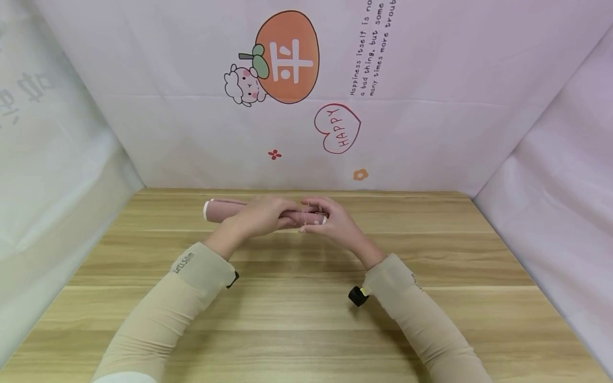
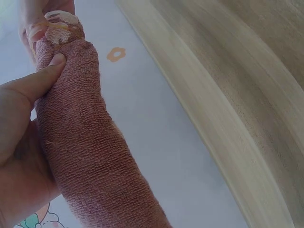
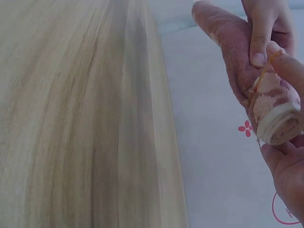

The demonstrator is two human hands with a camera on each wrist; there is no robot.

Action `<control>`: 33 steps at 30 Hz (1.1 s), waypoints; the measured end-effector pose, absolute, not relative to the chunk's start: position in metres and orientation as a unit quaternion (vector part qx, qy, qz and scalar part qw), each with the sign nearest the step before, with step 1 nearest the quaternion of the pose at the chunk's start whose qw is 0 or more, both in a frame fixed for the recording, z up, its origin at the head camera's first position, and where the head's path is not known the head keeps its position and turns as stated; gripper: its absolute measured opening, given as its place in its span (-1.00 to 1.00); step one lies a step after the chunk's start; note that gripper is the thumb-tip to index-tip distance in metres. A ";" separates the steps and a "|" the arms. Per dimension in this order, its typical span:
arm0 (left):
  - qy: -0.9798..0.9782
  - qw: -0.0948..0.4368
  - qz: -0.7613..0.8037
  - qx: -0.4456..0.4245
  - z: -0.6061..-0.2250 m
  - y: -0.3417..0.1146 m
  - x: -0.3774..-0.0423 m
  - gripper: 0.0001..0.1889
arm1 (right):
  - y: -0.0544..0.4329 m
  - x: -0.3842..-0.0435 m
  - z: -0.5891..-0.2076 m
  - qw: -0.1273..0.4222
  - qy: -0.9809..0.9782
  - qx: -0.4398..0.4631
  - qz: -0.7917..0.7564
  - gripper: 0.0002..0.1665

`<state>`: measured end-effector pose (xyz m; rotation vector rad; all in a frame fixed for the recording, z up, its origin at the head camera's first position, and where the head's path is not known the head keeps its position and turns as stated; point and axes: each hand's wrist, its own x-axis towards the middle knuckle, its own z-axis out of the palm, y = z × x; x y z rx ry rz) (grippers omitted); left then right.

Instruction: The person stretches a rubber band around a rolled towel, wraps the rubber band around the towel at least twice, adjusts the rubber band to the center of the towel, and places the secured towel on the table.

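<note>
A rolled brownish-pink towel (image 1: 221, 210) lies crosswise in both hands above the far part of the table. My left hand (image 1: 261, 215) grips it near its right end, thumb pressed on top in the left wrist view. Around that end curve the fingers of my right hand (image 1: 335, 221). A thin yellowish rubber band (image 3: 262, 75) runs across the towel from a right fingertip, close by the left thumb. The towel's end (image 3: 280, 124) shows a pale spiral of layers and a patterned patch. Part of the right hand falls outside the right wrist view.
The wood-grain table (image 1: 297, 319) stretches in front of both forearms. Behind it rises a white printed cloth backdrop (image 1: 191, 133), with more white cloth at the left and right sides. A small black device (image 1: 357, 296) sits at the right wrist.
</note>
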<state>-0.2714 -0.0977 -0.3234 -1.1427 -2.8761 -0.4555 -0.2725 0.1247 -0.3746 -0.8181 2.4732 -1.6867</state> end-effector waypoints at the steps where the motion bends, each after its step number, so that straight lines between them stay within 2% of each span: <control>1: -0.919 0.008 -0.147 -0.365 -0.324 -0.097 -0.271 -0.81 | 0.124 -0.272 -0.374 0.019 0.799 -0.261 -0.541 -0.27; 6: -0.918 0.008 -0.151 -0.368 -0.325 -0.096 -0.271 -0.81 | 0.123 -0.273 -0.372 0.019 0.813 -0.248 -0.527 -0.39; 9: -0.916 0.009 -0.150 -0.373 -0.327 -0.096 -0.272 -0.85 | 0.123 -0.275 -0.371 0.046 0.814 -0.244 -0.525 -0.46; 13: -0.913 0.002 -0.164 -0.374 -0.329 -0.096 -0.272 -0.86 | 0.126 -0.279 -0.368 0.089 0.820 -0.245 -0.509 -0.48; 21: -0.911 -0.038 -0.241 -0.331 -0.332 -0.100 -0.272 -0.79 | 0.136 -0.284 -0.362 0.131 0.819 -0.299 -0.473 -0.48; 33: -0.864 -0.085 -0.369 -0.333 -0.334 -0.107 -0.274 -0.80 | 0.141 -0.279 -0.361 0.136 0.784 -0.324 -0.511 -0.57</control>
